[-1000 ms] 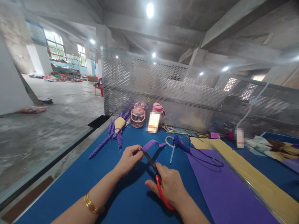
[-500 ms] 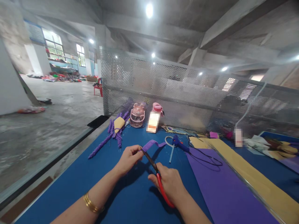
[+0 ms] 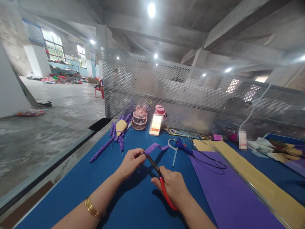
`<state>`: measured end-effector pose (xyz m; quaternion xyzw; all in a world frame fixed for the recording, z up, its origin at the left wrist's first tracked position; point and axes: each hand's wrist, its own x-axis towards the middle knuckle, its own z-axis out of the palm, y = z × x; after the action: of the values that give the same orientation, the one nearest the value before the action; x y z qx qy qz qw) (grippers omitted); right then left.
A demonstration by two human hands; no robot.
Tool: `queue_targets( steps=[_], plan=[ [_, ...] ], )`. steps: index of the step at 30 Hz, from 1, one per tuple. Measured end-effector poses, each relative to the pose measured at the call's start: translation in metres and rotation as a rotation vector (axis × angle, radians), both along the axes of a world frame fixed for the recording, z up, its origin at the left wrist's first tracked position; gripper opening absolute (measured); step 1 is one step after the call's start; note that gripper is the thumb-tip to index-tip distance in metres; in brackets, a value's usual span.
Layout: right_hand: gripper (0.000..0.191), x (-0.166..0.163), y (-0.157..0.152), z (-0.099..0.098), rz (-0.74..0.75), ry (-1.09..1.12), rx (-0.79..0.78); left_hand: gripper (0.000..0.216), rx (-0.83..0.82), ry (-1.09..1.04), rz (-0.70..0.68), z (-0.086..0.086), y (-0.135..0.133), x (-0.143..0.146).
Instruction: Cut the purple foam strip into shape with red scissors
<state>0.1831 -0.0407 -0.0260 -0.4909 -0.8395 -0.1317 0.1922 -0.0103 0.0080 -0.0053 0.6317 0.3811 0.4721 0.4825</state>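
Observation:
My left hand [image 3: 132,163] pinches the near end of a purple strip [image 3: 154,146], whose far end curls away over the blue table. In my right hand [image 3: 174,184] are red-handled scissors [image 3: 165,194], fingers wrapped around the handles. Their dark blades point up and left, with the tips at the strip close to my left fingertips. Whether the blades are fully closed I cannot make out. A blue glue gun [image 3: 183,147] with a pale stick lies beyond the strip, its black cord looping to the right.
A purple sheet [image 3: 224,184] and a yellow sheet [image 3: 259,181] cover the table's right side. Purple braided stems [image 3: 102,152] with a yellow piece [image 3: 121,127] lie at left. Behind them stand a pink bear-eared container [image 3: 139,118] and a pink bottle [image 3: 160,110], before a perforated metal panel [image 3: 166,86].
Almost nothing differs. Both hands, the scissors and the purple strip keep their places; the whole view has shifted very slightly.

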Motion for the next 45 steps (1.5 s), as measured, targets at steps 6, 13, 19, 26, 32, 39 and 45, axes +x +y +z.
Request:
queue_targets(
  steps=[6,13,19,26,32,39,45],
  plan=[
    [0.056,-0.001,0.0,0.0,-0.005,0.004,0.031,0.028,0.005,0.001,-0.008,0.001,0.0,-0.001],
    [0.055,-0.001,0.0,0.003,0.017,0.0,0.047,0.027,-0.005,-0.004,-0.018,0.004,0.0,-0.002],
    [0.052,0.002,0.0,0.003,0.04,0.008,0.051,0.026,-0.025,-0.036,-0.026,0.005,-0.001,-0.001],
    [0.048,0.001,-0.001,0.006,0.027,0.026,-0.005,0.026,-0.031,-0.053,-0.048,0.005,0.0,-0.003],
    [0.053,-0.006,-0.01,0.015,-0.045,0.014,-0.117,0.028,-0.012,0.014,0.009,0.005,0.001,-0.005],
    [0.053,-0.011,-0.012,0.017,-0.08,0.015,-0.209,0.027,-0.028,0.034,0.015,0.003,0.001,-0.003],
    [0.05,-0.011,-0.011,0.013,-0.073,0.018,-0.187,0.027,-0.068,0.0,-0.002,0.0,0.001,0.0]
  ],
)
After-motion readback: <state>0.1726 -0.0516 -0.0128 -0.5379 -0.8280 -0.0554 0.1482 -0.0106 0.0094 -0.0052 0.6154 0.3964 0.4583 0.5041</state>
